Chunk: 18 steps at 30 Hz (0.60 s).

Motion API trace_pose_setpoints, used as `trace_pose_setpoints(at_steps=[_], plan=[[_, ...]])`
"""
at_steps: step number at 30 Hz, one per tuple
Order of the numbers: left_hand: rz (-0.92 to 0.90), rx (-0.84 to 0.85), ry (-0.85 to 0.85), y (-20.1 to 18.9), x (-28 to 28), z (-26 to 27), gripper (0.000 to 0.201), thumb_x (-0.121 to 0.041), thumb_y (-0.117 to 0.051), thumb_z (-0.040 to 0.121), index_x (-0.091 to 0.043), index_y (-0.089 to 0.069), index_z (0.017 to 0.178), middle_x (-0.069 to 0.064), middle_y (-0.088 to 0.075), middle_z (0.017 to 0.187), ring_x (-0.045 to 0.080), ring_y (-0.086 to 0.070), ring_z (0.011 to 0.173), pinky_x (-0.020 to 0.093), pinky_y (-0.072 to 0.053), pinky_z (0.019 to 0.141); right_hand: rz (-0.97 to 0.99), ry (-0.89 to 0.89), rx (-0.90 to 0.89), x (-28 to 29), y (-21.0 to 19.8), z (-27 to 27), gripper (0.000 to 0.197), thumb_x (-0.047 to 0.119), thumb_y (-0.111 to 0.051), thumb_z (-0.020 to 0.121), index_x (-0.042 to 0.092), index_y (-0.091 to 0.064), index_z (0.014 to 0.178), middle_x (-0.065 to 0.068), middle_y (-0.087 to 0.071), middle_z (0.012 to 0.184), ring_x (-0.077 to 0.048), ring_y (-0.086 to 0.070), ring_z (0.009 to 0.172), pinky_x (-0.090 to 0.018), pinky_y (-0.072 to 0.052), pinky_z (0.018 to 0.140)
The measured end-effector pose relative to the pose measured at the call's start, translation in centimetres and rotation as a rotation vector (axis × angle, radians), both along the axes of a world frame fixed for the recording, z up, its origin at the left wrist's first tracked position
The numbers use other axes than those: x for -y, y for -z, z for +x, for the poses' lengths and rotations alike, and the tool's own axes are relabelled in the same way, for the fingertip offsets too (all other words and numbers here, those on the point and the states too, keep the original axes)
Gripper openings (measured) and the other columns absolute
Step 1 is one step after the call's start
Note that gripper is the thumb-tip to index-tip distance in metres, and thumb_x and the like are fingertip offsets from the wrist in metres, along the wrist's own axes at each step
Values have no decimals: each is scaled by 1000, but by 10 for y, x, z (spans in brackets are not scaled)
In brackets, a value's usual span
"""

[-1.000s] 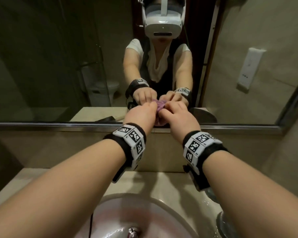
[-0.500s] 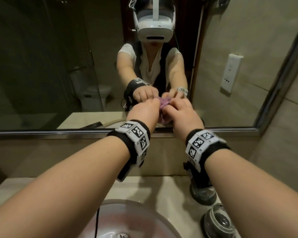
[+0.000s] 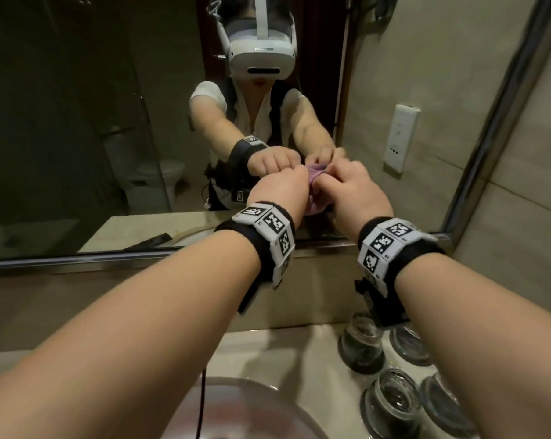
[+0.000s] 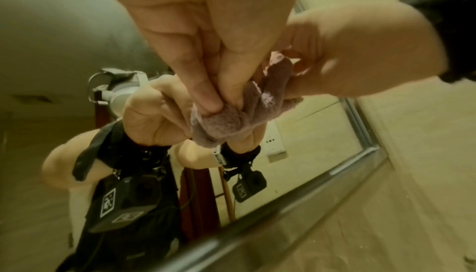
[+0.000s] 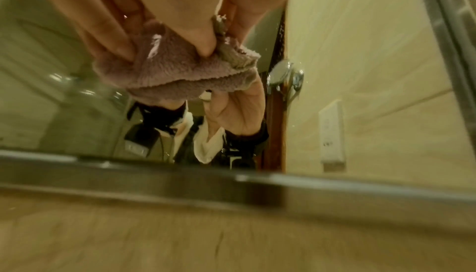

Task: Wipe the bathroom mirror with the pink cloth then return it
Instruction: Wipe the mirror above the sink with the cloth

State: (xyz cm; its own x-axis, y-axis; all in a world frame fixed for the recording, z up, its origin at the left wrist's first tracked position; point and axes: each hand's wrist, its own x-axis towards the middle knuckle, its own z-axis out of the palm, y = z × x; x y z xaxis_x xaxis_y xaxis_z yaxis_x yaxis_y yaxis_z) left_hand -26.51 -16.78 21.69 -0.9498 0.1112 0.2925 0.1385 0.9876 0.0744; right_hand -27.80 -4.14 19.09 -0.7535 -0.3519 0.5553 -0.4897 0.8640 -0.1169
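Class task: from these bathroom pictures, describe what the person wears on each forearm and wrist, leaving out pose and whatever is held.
Both forearms are bare, with no sleeves reaching them. Behind the left hand and the right hand, each wrist carries a black band topped by white blocks printed with black-and-white square marker codes. A small black camera unit hangs under each band.

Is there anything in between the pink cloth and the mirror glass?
Nothing visible. Both the left hand and the right hand pinch the bunched pink cloth right up near the mirror, low by its bottom frame. The glass jars sit down on the counter, out of the way.
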Motion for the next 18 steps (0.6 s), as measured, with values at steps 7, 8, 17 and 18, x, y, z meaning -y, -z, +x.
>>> trace_pose_setpoints(at_steps=[7, 8, 17, 18], plan=[[-130, 144, 109, 48, -22, -6, 43, -21, -39, 99, -6, -34, 139, 14, -52, 135, 32, -56, 120, 41, -46, 93, 14, 34, 150, -16, 77, 5, 58, 8, -71, 67, 11, -57, 123, -13, -54, 127, -36, -48, 117, -45, -52, 91], [-115, 135, 89, 47, -24, -8, 41, -19, -37, 100, -5, -36, 138, 15, -52, 135, 33, -55, 121, 42, -46, 93, 23, 30, 121, -18, 78, 1, 56, 7, -72, 68, 10, -58, 122, -14, -55, 125, -37, -49, 115, -44, -53, 88], [-22, 143, 60, 18, -50, -22, 47, -18, -58, 90, -9, -43, 134, 13, -56, 129, 30, -58, 115, 42, -48, 94, 52, -30, -57, -60, 32, -20, 32, 0, -70, 70, 10, -68, 101, -17, -65, 99, -38, -59, 92, -37, -53, 64], [-24, 187, 39, 11, -55, -26, 49, -16, -58, 90, -7, -42, 135, 14, -55, 130, 31, -56, 117, 42, -47, 95, 53, -35, -78, -62, 31, -20, 33, 0, -72, 68, 11, -69, 99, -16, -66, 98, -38, -60, 91, -35, -53, 63]])
